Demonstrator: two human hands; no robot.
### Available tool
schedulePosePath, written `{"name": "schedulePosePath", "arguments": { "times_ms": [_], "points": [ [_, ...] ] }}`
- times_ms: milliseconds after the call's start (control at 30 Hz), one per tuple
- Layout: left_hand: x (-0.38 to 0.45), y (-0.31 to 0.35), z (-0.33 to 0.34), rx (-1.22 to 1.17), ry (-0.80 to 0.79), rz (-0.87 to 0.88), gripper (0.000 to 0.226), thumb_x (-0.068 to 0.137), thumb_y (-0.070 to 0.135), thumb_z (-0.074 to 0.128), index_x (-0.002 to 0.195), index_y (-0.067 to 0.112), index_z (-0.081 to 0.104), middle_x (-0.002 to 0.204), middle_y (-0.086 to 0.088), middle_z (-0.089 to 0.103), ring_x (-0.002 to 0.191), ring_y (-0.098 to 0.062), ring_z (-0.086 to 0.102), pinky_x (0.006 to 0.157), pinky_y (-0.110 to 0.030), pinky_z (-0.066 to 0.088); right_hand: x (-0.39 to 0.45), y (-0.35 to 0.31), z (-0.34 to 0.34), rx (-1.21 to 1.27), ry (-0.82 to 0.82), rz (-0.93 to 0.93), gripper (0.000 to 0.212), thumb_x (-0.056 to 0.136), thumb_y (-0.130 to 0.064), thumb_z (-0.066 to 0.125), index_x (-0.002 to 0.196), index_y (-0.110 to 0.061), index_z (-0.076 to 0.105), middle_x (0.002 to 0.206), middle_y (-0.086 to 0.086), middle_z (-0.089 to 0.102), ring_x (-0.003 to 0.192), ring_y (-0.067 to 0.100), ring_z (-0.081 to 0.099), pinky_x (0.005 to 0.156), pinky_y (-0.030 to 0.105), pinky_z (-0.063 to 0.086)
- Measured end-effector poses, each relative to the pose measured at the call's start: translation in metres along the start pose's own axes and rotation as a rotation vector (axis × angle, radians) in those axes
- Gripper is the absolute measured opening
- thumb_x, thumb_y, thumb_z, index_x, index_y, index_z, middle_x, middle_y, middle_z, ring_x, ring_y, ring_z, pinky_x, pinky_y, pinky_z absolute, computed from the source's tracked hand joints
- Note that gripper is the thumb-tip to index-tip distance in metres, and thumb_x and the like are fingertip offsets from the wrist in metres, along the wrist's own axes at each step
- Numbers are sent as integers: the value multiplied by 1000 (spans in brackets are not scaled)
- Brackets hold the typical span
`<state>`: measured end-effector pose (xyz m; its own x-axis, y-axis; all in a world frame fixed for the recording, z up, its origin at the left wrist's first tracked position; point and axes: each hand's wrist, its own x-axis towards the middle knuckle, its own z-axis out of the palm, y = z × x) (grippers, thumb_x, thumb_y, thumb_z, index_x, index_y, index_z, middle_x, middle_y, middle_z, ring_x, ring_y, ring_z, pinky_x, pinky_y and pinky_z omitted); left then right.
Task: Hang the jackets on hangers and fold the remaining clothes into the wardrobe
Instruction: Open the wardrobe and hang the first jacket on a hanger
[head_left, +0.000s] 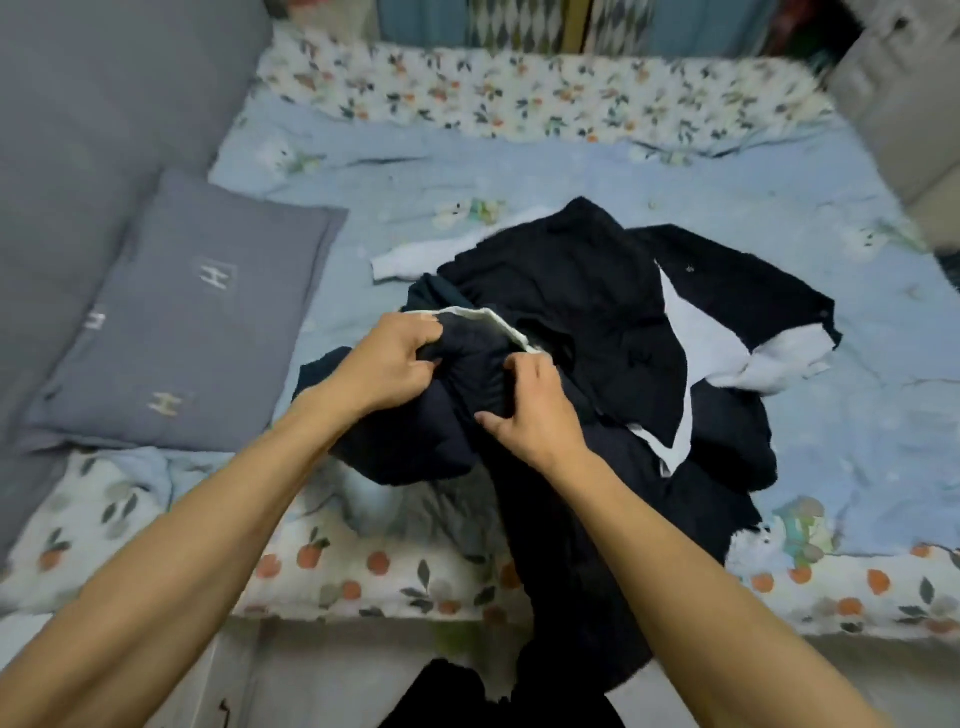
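Observation:
A heap of dark navy clothes (571, 291) with white lining and cuffs lies on the bed's light blue sheet (519, 176). Over the near edge of the heap, both hands hold one dark garment with a white-edged collar (467, 384). My left hand (387, 364) grips its bunched fabric just under the white edge. My right hand (535, 405) pinches the same cloth a little to the right. The garment's lower part hangs over the bed's front edge toward me. A white sleeve (415, 257) sticks out left of the heap.
A grey pillow (192, 322) lies at the left against a grey padded headboard (78, 130). A floral quilt (519, 88) runs along the far side, and a floral bed edge (363, 566) runs along the near one. Something grey and padded (904, 104) stands at the right.

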<state>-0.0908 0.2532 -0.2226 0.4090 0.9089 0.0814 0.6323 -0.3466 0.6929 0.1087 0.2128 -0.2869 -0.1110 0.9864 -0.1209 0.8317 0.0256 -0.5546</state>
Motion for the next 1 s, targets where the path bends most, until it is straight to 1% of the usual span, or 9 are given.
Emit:
{"name": "schedulePosePath", "arguments": {
  "times_ms": [100, 167, 233, 367, 433, 567, 767, 900, 1000],
  "points": [
    [19, 36, -35, 132, -7, 177, 13, 65, -6, 49, 61, 7, 48, 62, 1, 47, 60, -18, 47, 55, -32, 36, 22, -13, -37, -9, 103, -36, 85, 72, -47, 78, 141, -16, 40, 130, 8, 47, 117, 31, 46, 91, 44, 48],
    [30, 60, -53, 201, 30, 314, 16, 61, -9, 48, 60, 5, 41, 62, 1, 41, 58, -16, 39, 52, -31, 30, 36, -26, -68, -12, 177, -64, 42, 75, -32, 69, 111, -15, 55, 102, 4, 57, 94, 29, 57, 72, 40, 49],
    [37, 82, -68, 224, 130, 424, 32, 59, -14, 48, 60, 12, 30, 63, 2, 32, 57, -13, 28, 51, -27, 21, 47, -41, -98, 46, 293, -90, 15, 74, -13, 59, 86, -10, 51, 80, 2, 54, 73, 27, 54, 56, 36, 38],
    [32, 108, -98, 182, 409, 474, 48, 68, -22, 60, 59, 11, 27, 64, 2, 27, 57, -9, 23, 52, -23, 17, 57, -75, -133, 293, 585, -209, 18, 68, 2, 56, 80, -8, 46, 72, 0, 47, 63, 23, 43, 52, 31, 24],
    [21, 102, -104, 114, 527, 389, 42, 77, -9, 68, 56, 5, 34, 62, -5, 32, 57, -11, 30, 53, -24, 23, 56, -88, -129, 402, 642, -242, 23, 66, 6, 55, 80, -10, 45, 73, 1, 47, 62, 19, 39, 52, 29, 26],
    [-20, 48, -90, -85, 431, 18, 12, 73, 29, 68, 77, 18, 68, 88, 3, 61, 82, -12, 60, 73, -22, 45, 47, -82, -73, 453, 402, -225, 22, 70, 1, 57, 73, -12, 39, 67, -1, 43, 60, 17, 36, 54, 37, 31],
    [-71, -17, -47, -392, -3, -577, 56, 67, 67, 73, 109, 31, 68, 106, 14, 72, 100, -8, 68, 95, -33, 49, 6, -60, 29, 410, -26, -180, 25, 81, -9, 64, 74, -19, 43, 73, -7, 50, 65, 8, 44, 59, 24, 34],
    [-62, -33, -45, -282, 40, -776, 26, 87, 43, 70, 102, 22, 70, 96, 9, 69, 89, -11, 66, 80, -30, 51, -1, -69, 48, 344, -235, -273, 21, 85, -12, 67, 106, -12, 64, 104, 0, 62, 92, 13, 58, 82, 21, 44],
    [-66, -47, -44, -182, 48, -720, 14, 87, 12, 69, 95, 0, 71, 93, -15, 73, 82, -18, 64, 84, -40, 53, 7, -58, 38, 350, -308, -196, 14, 85, -12, 67, 98, -17, 70, 96, -3, 69, 87, 10, 64, 78, 21, 47]
  ]
}}
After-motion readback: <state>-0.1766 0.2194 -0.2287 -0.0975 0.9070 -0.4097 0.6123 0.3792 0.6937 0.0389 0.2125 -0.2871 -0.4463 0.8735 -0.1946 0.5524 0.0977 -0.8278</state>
